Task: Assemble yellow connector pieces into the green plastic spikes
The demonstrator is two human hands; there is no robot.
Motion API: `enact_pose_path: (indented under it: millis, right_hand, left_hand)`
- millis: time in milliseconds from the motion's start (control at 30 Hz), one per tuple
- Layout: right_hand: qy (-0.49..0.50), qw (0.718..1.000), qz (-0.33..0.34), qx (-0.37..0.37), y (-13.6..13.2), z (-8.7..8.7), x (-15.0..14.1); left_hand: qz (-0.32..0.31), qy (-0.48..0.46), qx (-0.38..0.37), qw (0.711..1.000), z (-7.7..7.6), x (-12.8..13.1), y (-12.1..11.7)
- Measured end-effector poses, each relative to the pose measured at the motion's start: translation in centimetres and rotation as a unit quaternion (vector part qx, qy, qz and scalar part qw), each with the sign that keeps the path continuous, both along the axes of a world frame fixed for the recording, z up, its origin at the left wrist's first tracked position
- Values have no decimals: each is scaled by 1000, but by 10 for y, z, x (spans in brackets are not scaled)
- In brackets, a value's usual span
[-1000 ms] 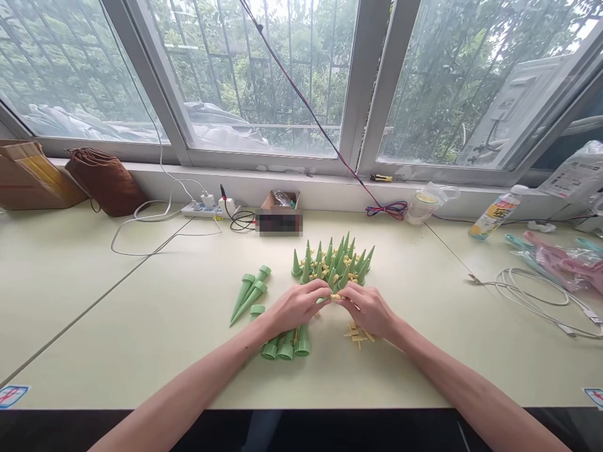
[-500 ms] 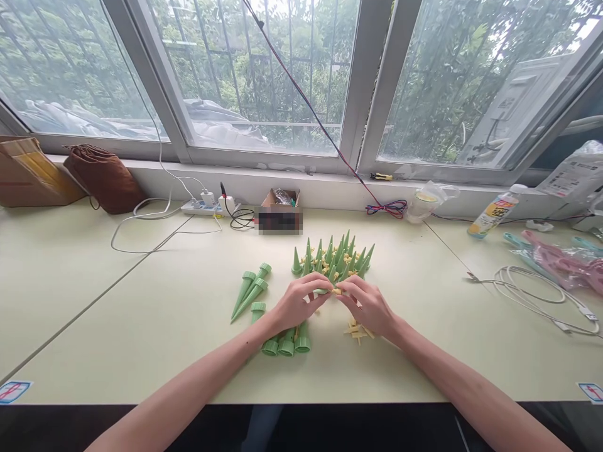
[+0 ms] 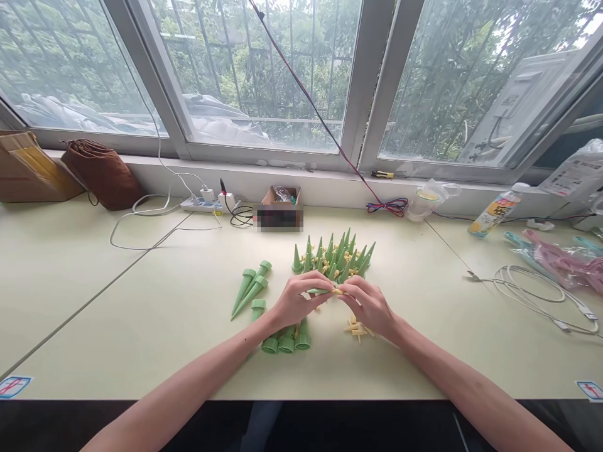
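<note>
My left hand [image 3: 299, 299] is closed on a green plastic plant-watering spike [image 3: 319, 290], held nearly level, partly hidden by the fingers. Facing it, my right hand [image 3: 367, 302] pinches a small pale-yellow plastic piece [image 3: 337, 291] against the spike's right end. Just beyond both hands stand several green spikes [image 3: 340, 254], points up, with yellow pieces among them. Loose yellow pieces [image 3: 358, 329] lie below my right hand. More green spikes [image 3: 249, 290] lie to the left, and others [image 3: 286, 343] rest under my left wrist with their open caps toward me.
At the back are a power strip [image 3: 202, 204], a small open box [image 3: 281, 196] and a bundle of wires [image 3: 387, 207]. A spray can [image 3: 498, 211], a white cable [image 3: 532, 295] and bagged pink items [image 3: 565, 258] lie right. A brown pouch [image 3: 104, 176] sits back left.
Both hands stay together in nearly the same spot. Slightly more of the green spike shows between the left fingers, and the view has shifted a little.
</note>
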State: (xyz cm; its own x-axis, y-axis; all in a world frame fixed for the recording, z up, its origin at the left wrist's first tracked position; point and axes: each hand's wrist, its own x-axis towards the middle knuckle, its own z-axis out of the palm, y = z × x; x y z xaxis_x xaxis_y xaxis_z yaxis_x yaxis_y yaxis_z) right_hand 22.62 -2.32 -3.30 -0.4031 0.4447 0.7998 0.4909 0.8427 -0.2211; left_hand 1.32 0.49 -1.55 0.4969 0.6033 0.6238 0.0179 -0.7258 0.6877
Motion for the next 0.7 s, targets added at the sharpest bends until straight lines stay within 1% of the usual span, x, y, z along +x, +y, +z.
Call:
enact_pose_path:
  millis: [233, 400, 700]
  right_hand:
    - [-1, 1000, 8, 13, -1, 1, -1]
    - [-7, 1000, 7, 17, -1, 2, -2]
    - [-18, 1000, 3, 24, -5, 6, -4]
  left_hand:
    - [-5, 6, 25, 1000, 4, -1, 0]
    - [-17, 1, 33, 999, 3, -2, 1]
    - [-34, 11, 15, 999, 4, -5, 0]
